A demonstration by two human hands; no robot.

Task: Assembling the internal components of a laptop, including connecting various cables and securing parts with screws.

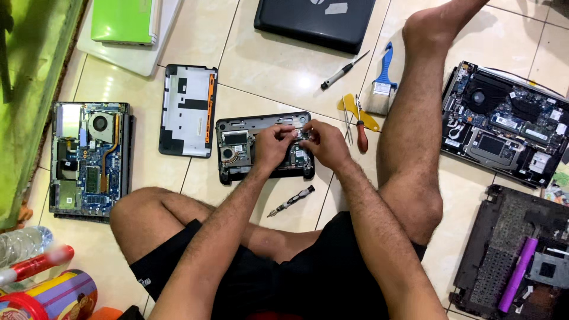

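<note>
Both forearms reach forward from crossed legs and meet over a small opened laptop [237, 148] lying on the tiled floor [267, 71]. The left hand [274, 146] and right hand [325, 144] curl their fingers together on a small component [301, 135] at its upper right part, pinching it between them. A black screwdriver [291, 201] lies just below the laptop's near edge. A removed cover panel [188, 110] lies just left; bare tiles stay free beyond.
</note>
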